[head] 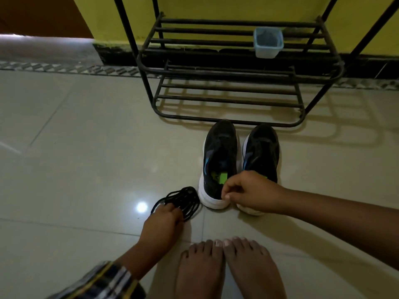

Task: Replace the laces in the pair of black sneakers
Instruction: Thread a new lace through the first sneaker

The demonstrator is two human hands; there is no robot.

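Two black sneakers with white soles stand side by side on the tiled floor, heels toward me: the left sneaker (pixel 220 156) and the right sneaker (pixel 262 149). No laces show in their eyelets. My right hand (pixel 250 193) lies over the heels and pinches the left sneaker's heel collar. A bundle of black laces (pixel 185 198) lies on the floor just left of the left sneaker. My left hand (pixel 162 223) is on the bundle, fingers curled round its near strands.
A black metal shoe rack (pixel 226 100) stands right behind the sneakers against a yellow wall, with a small clear plastic container (pixel 268 43) on its upper shelf. My bare feet (pixel 226 268) rest on the floor just in front of me.
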